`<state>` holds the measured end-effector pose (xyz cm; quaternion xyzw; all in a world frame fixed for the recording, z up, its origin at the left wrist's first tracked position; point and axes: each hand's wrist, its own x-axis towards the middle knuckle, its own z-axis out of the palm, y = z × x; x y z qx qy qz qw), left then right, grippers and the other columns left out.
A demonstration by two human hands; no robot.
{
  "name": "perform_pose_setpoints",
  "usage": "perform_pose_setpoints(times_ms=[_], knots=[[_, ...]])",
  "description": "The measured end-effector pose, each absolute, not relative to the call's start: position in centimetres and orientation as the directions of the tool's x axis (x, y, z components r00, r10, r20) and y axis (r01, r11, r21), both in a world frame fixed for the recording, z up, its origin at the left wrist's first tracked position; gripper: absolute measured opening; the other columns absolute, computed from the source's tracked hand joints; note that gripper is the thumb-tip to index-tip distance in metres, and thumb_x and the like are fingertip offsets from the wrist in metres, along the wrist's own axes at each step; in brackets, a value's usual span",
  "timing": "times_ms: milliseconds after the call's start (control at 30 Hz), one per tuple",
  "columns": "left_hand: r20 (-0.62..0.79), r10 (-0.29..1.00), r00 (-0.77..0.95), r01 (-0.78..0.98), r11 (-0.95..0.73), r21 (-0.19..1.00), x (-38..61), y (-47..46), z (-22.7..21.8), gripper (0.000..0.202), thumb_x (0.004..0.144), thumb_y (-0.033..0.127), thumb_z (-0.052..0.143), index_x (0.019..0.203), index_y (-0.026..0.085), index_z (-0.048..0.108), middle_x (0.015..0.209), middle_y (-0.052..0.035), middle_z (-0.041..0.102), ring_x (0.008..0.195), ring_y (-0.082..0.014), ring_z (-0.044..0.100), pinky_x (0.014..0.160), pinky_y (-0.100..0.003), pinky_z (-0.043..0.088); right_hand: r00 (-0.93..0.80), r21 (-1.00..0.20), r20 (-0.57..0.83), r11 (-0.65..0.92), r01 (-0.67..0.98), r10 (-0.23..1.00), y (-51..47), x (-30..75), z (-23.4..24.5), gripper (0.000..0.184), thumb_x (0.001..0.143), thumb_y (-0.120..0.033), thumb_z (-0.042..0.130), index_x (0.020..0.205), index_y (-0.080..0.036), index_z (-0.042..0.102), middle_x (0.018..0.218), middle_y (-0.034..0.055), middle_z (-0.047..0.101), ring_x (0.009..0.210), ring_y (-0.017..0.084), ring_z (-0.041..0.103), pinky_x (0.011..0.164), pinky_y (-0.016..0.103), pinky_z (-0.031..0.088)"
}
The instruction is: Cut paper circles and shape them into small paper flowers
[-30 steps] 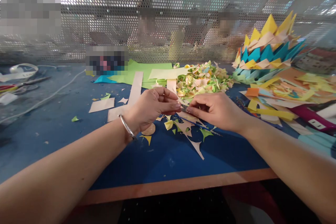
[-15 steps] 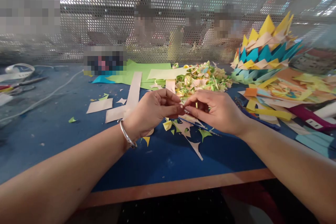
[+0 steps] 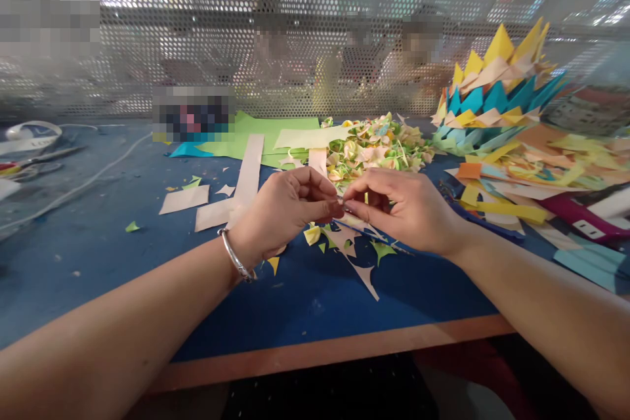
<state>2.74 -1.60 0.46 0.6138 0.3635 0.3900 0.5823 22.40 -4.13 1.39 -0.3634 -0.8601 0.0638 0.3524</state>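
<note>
Fingertip to fingertip, my left hand [image 3: 290, 207] and my right hand [image 3: 398, 207] meet over the middle of the blue table [image 3: 315, 315]. Both are closed in a pinch on something tiny, which the fingers mostly hide; I cannot make it out. Below them lie pale pink paper scraps [image 3: 367, 279], a small yellow paper piece [image 3: 312, 234] and green scraps [image 3: 382, 251]. Just behind rises a heap of small curled paper pieces [image 3: 378, 151]. Pale paper strips [image 3: 250, 167] lie beyond my left hand.
Green paper sheets [image 3: 275, 128] lie at the back. To the right are a tiered, pointed paper stack [image 3: 497, 98], loose paper strips [image 3: 526, 174] and a magenta tool [image 3: 585, 220]. A white cable [image 3: 93, 187] crosses the left side. A perforated metal screen [image 3: 197, 46] stands behind.
My hands keep the same pinch at nearly the same spot, with only slight finger movement. The whole view has shifted a little.
</note>
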Motion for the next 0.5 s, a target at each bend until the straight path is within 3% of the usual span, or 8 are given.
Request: perform_pose_setpoints(times_ms=[500], knots=[[0.069,0.890,0.451,0.031,-0.093,0.995,2.89,-1.89,0.73,0.019,0.065,0.014,0.077,0.076,0.017,0.061,0.069,-0.0005,0.070,0.067,-0.0148,0.069,0.068,-0.029,0.058,-0.514,-0.343,0.567,0.752,0.563,0.643,-4.17,22.34,1.26,0.005,0.087,-0.017,0.057,0.083,-0.019,0.061,0.072,-0.0008,0.059,0.059,0.008,0.052,0.053,0.021,0.041]])
